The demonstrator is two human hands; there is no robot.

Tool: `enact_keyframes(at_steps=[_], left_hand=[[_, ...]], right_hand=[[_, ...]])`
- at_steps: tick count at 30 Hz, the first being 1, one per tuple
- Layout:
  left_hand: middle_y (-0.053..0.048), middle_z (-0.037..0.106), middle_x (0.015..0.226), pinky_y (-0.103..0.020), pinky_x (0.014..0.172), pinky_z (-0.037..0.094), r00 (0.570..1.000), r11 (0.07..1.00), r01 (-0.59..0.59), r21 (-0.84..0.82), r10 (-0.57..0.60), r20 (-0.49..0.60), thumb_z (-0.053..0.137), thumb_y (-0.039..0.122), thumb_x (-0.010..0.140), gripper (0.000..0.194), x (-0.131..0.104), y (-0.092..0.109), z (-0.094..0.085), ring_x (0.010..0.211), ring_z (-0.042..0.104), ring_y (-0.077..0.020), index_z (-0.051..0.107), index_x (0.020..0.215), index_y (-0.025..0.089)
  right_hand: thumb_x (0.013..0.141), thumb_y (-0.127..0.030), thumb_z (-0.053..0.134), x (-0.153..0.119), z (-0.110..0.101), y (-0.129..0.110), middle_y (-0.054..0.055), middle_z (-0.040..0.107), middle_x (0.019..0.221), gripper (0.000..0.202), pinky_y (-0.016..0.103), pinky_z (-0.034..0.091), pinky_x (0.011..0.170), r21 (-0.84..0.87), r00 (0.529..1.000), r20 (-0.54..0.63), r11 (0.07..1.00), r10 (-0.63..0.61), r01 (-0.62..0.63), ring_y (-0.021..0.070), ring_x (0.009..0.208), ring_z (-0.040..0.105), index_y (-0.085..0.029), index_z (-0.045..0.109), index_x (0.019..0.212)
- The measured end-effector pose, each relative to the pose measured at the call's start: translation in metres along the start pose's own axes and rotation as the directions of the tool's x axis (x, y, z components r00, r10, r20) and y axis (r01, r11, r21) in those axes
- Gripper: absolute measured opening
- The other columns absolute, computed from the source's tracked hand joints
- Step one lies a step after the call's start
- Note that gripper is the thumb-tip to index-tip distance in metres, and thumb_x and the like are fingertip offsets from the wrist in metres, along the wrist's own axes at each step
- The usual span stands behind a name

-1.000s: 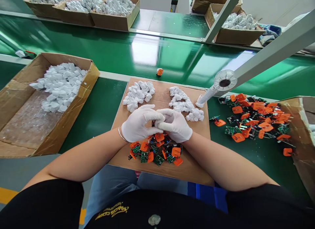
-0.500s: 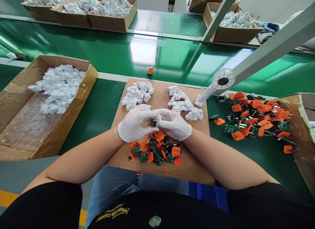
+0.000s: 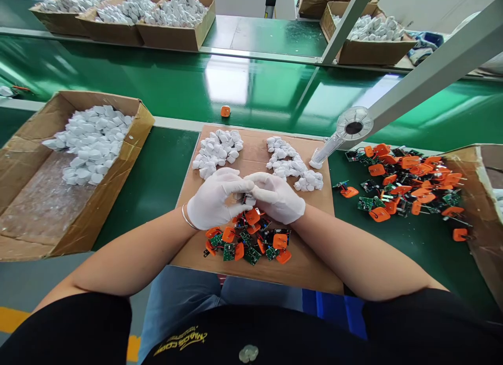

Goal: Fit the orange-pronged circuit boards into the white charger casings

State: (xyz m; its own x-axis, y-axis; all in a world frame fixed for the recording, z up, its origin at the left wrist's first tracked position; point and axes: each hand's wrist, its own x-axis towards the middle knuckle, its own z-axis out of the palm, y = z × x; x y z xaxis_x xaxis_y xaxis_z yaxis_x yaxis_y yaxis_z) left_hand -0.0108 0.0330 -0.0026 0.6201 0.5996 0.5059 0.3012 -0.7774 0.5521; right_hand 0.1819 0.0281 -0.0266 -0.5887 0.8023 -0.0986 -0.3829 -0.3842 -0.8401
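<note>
Both of my hands wear white gloves and meet over the cardboard sheet (image 3: 251,137). Between the fingertips of my left hand (image 3: 218,197) and my right hand (image 3: 277,198) is a small circuit board (image 3: 247,199), mostly covered by the gloves. Whether a white housing is around it, I cannot tell. Both hands are closed on it. Just below them lies a pile of green circuit boards (image 3: 251,255) with orange plug plates (image 3: 280,241). Beyond the hands, small white plastic housings lie in a left heap (image 3: 218,150) and a right heap (image 3: 286,159).
A cardboard box (image 3: 118,197) with white housings stands at left. On the right lie more orange-plated boards (image 3: 416,179), beside another box (image 3: 467,171). A plastic-wrapped round device (image 3: 353,125) stands by a slanting post (image 3: 424,77). Behind runs a green conveyor belt (image 3: 157,77) carrying an orange piece (image 3: 225,111).
My fingers have shifted on the small circuit board, which now shows less and at a different tilt. The orange piece on the belt has moved left.
</note>
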Motion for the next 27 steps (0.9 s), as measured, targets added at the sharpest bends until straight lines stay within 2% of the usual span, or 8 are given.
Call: enact_keyframes(at_steps=[8, 12, 14, 17, 20, 22, 24, 27], left_hand=[[-0.003, 0.068, 0.087, -0.032, 0.08, 0.05, 0.999, 0.997, 0.046, -0.055, -0.047, -0.005, 0.075, 0.029, 0.088, 0.038, -0.01, -0.009, 0.004, 0.084, 0.063, -0.0173, 0.065, 0.124, 0.022], [-0.004, 0.071, 0.093, -0.033, 0.08, 0.05, 0.998, 0.998, 0.06, -0.037, -0.06, 0.002, 0.074, 0.035, 0.089, 0.046, -0.008, -0.009, 0.003, 0.085, 0.064, -0.0184, 0.062, 0.132, 0.024], [-0.003, 0.07, 0.09, -0.033, 0.079, 0.049, 0.997, 0.997, 0.073, 0.012, -0.074, 0.031, 0.075, 0.035, 0.088, 0.037, -0.005, -0.006, 0.003, 0.082, 0.063, -0.0178, 0.066, 0.122, 0.023], [0.0, 0.066, 0.076, -0.031, 0.075, 0.047, 0.995, 0.997, 0.046, 0.059, -0.051, 0.086, 0.074, 0.033, 0.087, 0.018, -0.001, -0.003, 0.003, 0.072, 0.061, -0.016, 0.068, 0.1, 0.021], [0.001, 0.067, 0.072, -0.031, 0.073, 0.047, 0.997, 0.998, -0.068, 0.011, 0.068, 0.024, 0.069, 0.03, 0.091, 0.014, 0.0, -0.001, 0.003, 0.07, 0.061, -0.0154, 0.064, 0.101, 0.022], [0.001, 0.069, 0.077, -0.032, 0.077, 0.05, 0.992, 0.993, -0.119, 0.007, 0.119, -0.045, 0.068, 0.026, 0.091, 0.02, -0.002, -0.001, 0.003, 0.074, 0.063, -0.0153, 0.062, 0.11, 0.024], [-0.002, 0.072, 0.091, -0.036, 0.084, 0.052, 0.988, 0.991, -0.13, 0.04, 0.133, -0.084, 0.071, 0.027, 0.087, 0.034, -0.004, -0.001, 0.003, 0.085, 0.067, -0.0175, 0.059, 0.118, 0.026], [-0.012, 0.066, 0.124, -0.049, 0.099, 0.048, 0.997, 0.989, -0.067, 0.13, 0.072, -0.035, 0.076, 0.035, 0.077, 0.051, -0.007, -0.001, 0.003, 0.114, 0.063, -0.0286, 0.06, 0.124, 0.025]], right_hand=[[0.074, -0.036, 0.086, -0.002, -0.001, 0.003, -0.002, 0.065, 0.072, 0.04, 0.026, 0.051, 0.062, -0.106, 0.995, -0.068, 0.992, -0.077, 0.07, 0.0117, 0.066, 0.061, -0.015, 0.065, 0.1], [0.074, -0.034, 0.084, -0.003, 0.0, 0.004, -0.006, 0.057, 0.066, 0.038, 0.025, 0.048, 0.061, -0.117, 0.997, -0.019, 0.99, -0.076, 0.074, 0.0095, 0.062, 0.056, -0.016, 0.064, 0.102], [0.073, -0.033, 0.084, -0.003, 0.0, 0.004, -0.007, 0.056, 0.064, 0.037, 0.026, 0.049, 0.063, -0.142, 0.997, -0.012, 0.987, -0.072, 0.07, 0.0102, 0.062, 0.056, -0.017, 0.063, 0.1], [0.07, -0.033, 0.087, -0.002, 0.001, 0.004, -0.002, 0.064, 0.073, 0.041, 0.027, 0.051, 0.067, -0.148, 0.998, -0.004, 0.987, -0.066, 0.065, 0.0135, 0.07, 0.062, -0.017, 0.061, 0.098], [0.07, -0.04, 0.086, -0.001, 0.001, 0.002, 0.004, 0.069, 0.088, 0.045, 0.029, 0.052, 0.072, -0.08, 0.993, 0.113, 0.996, -0.023, 0.032, 0.0163, 0.081, 0.063, -0.014, 0.065, 0.1], [0.071, -0.045, 0.084, -0.001, 0.002, 0.001, 0.005, 0.068, 0.09, 0.046, 0.029, 0.052, 0.073, -0.026, 0.986, 0.165, 1.0, -0.004, 0.008, 0.0164, 0.082, 0.062, -0.014, 0.067, 0.099], [0.072, -0.044, 0.085, -0.002, 0.001, 0.0, 0.003, 0.066, 0.083, 0.042, 0.028, 0.051, 0.07, -0.017, 0.992, 0.128, 1.0, 0.017, -0.015, 0.0149, 0.076, 0.06, -0.015, 0.066, 0.095], [0.069, -0.037, 0.088, -0.003, 0.0, 0.0, -0.003, 0.059, 0.068, 0.037, 0.027, 0.049, 0.063, -0.1, 0.996, 0.065, 0.994, 0.059, -0.052, 0.0122, 0.065, 0.055, -0.017, 0.063, 0.086]])
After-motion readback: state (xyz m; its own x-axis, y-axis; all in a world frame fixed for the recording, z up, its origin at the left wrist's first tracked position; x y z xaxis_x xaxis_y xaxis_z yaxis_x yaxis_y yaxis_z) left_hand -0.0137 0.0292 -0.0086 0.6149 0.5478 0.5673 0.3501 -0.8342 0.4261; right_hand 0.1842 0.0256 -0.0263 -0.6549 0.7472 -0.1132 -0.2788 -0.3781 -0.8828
